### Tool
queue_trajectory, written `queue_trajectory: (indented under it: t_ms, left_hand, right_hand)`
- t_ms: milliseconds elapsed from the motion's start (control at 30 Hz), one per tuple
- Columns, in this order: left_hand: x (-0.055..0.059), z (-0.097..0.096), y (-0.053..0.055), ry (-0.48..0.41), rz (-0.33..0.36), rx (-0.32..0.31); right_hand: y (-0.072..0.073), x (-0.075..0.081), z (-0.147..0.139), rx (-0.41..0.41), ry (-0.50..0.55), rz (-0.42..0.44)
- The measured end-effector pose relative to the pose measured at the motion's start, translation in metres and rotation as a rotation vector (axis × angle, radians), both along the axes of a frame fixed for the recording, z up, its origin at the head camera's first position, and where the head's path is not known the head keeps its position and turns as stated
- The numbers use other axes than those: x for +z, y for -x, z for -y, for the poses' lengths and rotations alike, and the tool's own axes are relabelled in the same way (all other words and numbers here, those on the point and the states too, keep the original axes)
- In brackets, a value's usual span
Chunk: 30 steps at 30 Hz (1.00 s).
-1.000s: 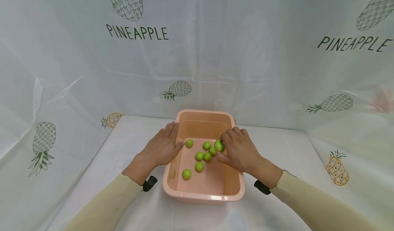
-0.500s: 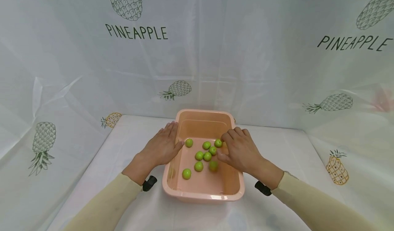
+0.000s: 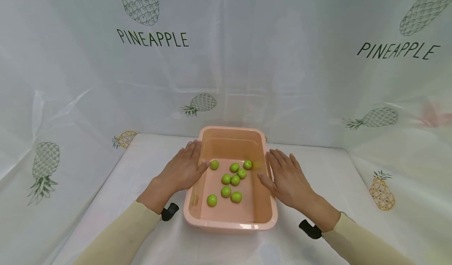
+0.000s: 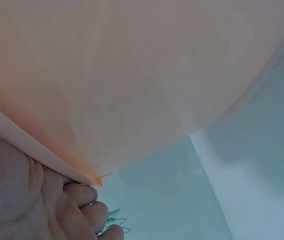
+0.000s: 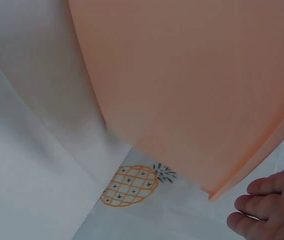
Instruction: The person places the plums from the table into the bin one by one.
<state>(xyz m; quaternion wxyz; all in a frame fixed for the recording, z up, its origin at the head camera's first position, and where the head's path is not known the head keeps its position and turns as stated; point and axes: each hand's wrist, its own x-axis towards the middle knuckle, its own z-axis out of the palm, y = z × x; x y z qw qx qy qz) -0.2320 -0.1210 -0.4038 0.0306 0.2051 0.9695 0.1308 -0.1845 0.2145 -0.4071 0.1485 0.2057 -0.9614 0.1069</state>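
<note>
A peach-pink plastic basin (image 3: 231, 226) stands on the table in the middle of the head view. Several small round green fruits lie loose on its floor, among them one at the front (image 3: 236, 196) and one at the far right (image 3: 247, 164). My left hand (image 3: 181, 171) lies along the left rim, fingers straight, thumb reaching just inside. On the other side my right hand (image 3: 287, 178) is at the right rim with straight fingers, holding nothing, its thumb over the inside. Both wrist views look at the basin's outer wall (image 5: 182, 90), which hides the fruits there.
The table (image 3: 314, 159) is covered with white cloth. Behind it and at both sides hangs a pale sheet (image 3: 247, 53) printed with pineapples. A dark band (image 3: 310, 229) with a small device sits at each wrist.
My right hand held a green fruit, then let it go, and it now lies in the front part of the basin. The hand has moved right to the rim and straightened; the left has stayed.
</note>
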Motion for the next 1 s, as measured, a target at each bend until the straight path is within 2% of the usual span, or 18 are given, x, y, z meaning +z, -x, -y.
queue_trajectory:
  t_ms: [200,367,800,1000]
  left_hand:
    - [0.000,-0.003,-0.002,-0.022,0.009,0.002]
    - [0.002,-0.009,-0.002,-0.038,0.018,0.004]
    - [0.002,-0.015,0.002,-0.009,0.042,-0.008]
    - [-0.001,-0.010,0.002,0.011,0.005,0.015]
  right_hand:
    - [-0.002,-0.002,-0.009,-0.022,0.002,0.121]
    - [-0.004,-0.002,-0.018,-0.039,0.000,0.154]
    - [-0.010,-0.008,-0.020,-0.066,0.028,0.148]
    - [-0.010,-0.011,-0.017,-0.077,0.034,0.094]
